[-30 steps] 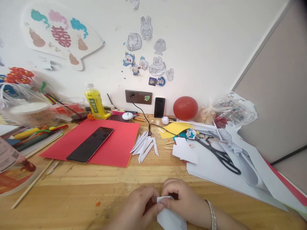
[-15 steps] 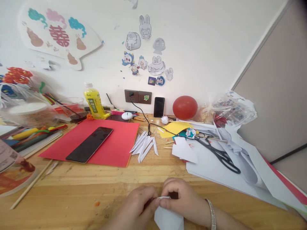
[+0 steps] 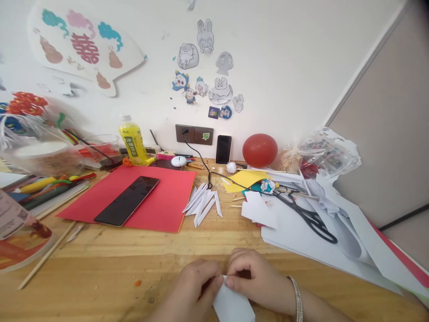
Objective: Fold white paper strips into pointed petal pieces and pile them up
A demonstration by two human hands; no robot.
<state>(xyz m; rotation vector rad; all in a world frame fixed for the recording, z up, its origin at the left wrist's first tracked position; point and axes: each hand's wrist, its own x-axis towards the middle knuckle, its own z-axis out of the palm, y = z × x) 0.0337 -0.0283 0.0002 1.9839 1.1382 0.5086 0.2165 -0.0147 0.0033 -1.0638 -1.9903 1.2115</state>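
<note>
A small piece of white paper (image 3: pixel 233 303) is pinched at its top edge between both hands, near the bottom centre of the view. My left hand (image 3: pixel 198 286) grips the paper's upper left corner with thumb and fingers. On the other side, my right hand (image 3: pixel 256 278) pinches the top edge close to the left thumb, its fingers curled; a bracelet circles that wrist. Beyond the hands lie several narrow folded white paper strips (image 3: pixel 202 203) on the wooden table (image 3: pixel 110 264).
Red paper (image 3: pixel 167 197) with a black phone (image 3: pixel 127 200) lies left. Black scissors (image 3: pixel 310 219) rest on white sheets (image 3: pixel 284 241) at right. Behind are a yellow bottle (image 3: pixel 134 141), a red balloon (image 3: pixel 260 150) and an upright phone (image 3: pixel 223 149). A thin stick (image 3: pixel 47 256) lies front left.
The lower part of the white paper has shifted slightly left and turned a little. Both hands keep nearly the same pinch. The whole view has shifted slightly.
</note>
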